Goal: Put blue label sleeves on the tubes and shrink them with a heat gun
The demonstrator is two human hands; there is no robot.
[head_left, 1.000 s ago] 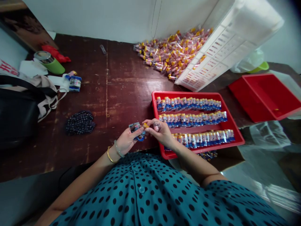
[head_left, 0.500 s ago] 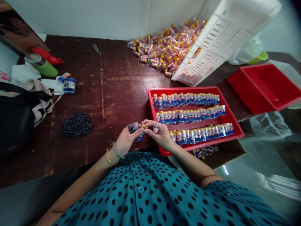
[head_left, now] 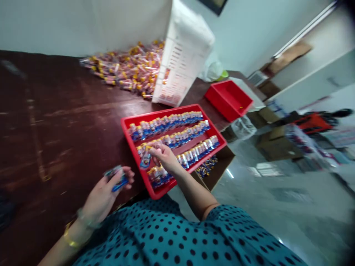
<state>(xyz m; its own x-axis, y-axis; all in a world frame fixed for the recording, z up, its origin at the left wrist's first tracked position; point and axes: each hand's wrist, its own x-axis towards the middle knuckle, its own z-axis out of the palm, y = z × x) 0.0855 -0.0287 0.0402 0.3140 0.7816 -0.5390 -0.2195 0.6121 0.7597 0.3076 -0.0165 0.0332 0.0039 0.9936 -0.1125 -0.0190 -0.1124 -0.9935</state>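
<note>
My right hand (head_left: 165,157) is over the left part of a red tray (head_left: 124,127). Its thumb and fingers pinch a small clear tube (head_left: 145,159) with a yellow cap and a blue printed wrap. Three rows of similar yellow-and-blue tubes (head_left: 172,122) stand in the tray. Left of the tray and apart from it, my left hand (head_left: 101,194) is closed on blue printed wraps (head_left: 120,181), thumb on top. Motion blur hides how many wraps it holds.
A heap of yellow-capped tubes (head_left: 130,70) lies by the wall, against a tilted white plastic basket (head_left: 177,62). Farther right on the dark table (head_left: 74,122) is a red bin (head_left: 227,98). Below the tray, a cardboard box (head_left: 220,168) holds small blue-and-yellow pieces.
The view has swung right. My hands, earlier together in front of me, have parted; the right has carried a capped tube over the tray, while the left keeps the wraps.
</note>
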